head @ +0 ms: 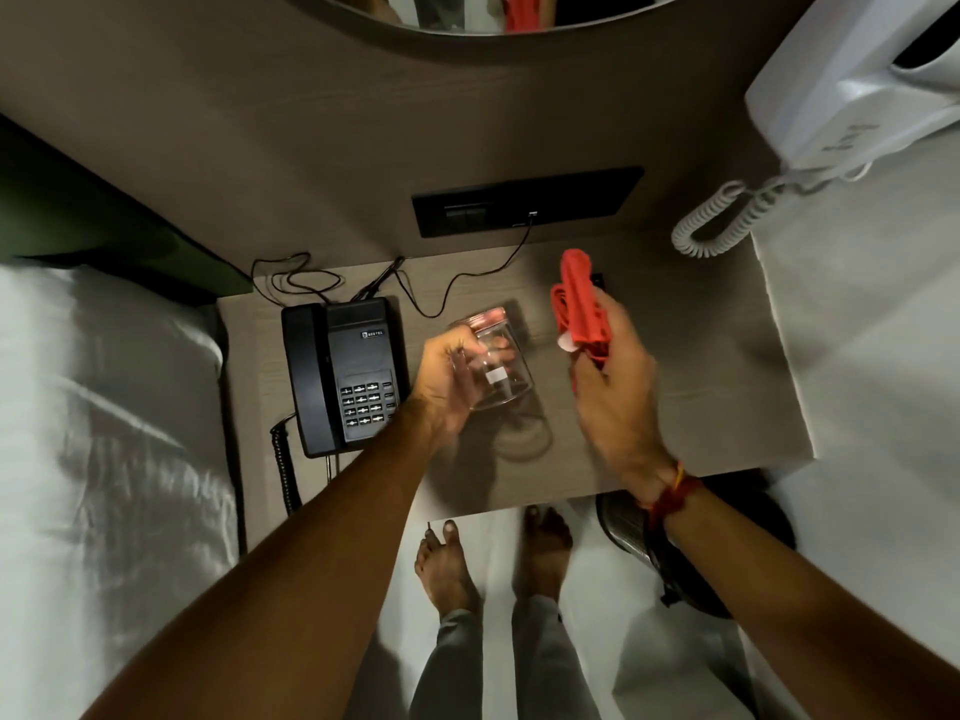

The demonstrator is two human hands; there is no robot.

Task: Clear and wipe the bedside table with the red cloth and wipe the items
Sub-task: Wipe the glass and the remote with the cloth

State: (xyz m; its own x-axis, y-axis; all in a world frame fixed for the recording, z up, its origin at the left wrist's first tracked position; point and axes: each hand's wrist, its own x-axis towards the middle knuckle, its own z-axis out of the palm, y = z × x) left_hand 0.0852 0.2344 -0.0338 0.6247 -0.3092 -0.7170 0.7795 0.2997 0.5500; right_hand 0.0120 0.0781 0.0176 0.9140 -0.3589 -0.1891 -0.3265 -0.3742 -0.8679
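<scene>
While you stand barefoot at the bench (701,407), your left hand (447,387) grips a clear glass (493,358), fingers wrapped round its side, holding it tilted above the middle of the bench top. A small white label shows on the glass wall. Your right hand (615,387) is closed on the red cloth (579,309), bunched into a long roll that sticks up past your fingers toward 12 o'clock. The cloth is just beside the glass, at its 3 o'clock, not touching it.

At 9 o'clock from the glass a black phone (345,374) lies flat on the bench, handset on its cradle, keypad toward you, its coiled cord hanging off the near edge. Thin black cables (452,291) trail across the bench at 11 o'clock and run up to a dark socket panel (527,200) on the wall at 12 o'clock. A white wall unit (852,80) with a coiled white cord sits at 2 o'clock. The bed (104,433) lies at 9 o'clock, beside the bench. A red thread band (672,493) circles your right wrist.
</scene>
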